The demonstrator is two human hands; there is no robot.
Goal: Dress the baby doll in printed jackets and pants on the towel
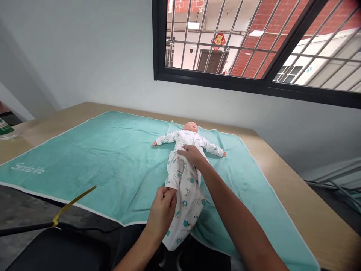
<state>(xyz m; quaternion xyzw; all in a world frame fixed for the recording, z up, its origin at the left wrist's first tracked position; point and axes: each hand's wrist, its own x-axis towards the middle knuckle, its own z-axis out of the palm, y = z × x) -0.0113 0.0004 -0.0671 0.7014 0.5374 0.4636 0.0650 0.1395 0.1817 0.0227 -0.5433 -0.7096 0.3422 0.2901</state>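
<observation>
A baby doll (pixel 190 127) lies on its back on a teal blanket (pixel 118 158), head toward the wall and arms spread. It wears a white printed top (pixel 188 138). White printed baby pants (pixel 184 203) lie over its lower body, one leg of them hanging past the blanket's front edge. Down at the other leg's cuff, my left hand (pixel 163 207) is closed, pinching the fabric. My right hand (pixel 193 155) grips the pants near the waist, fingers bent over the cloth. The doll's legs and feet are hidden.
The blanket covers most of a wooden table (pixel 270 150) against the wall. A plastic bottle (pixel 6 130) stands at the far left. A black chair (pixel 62 248) with a yellow tie (pixel 73 203) near it is at front left. Above is a barred window (pixel 225 41).
</observation>
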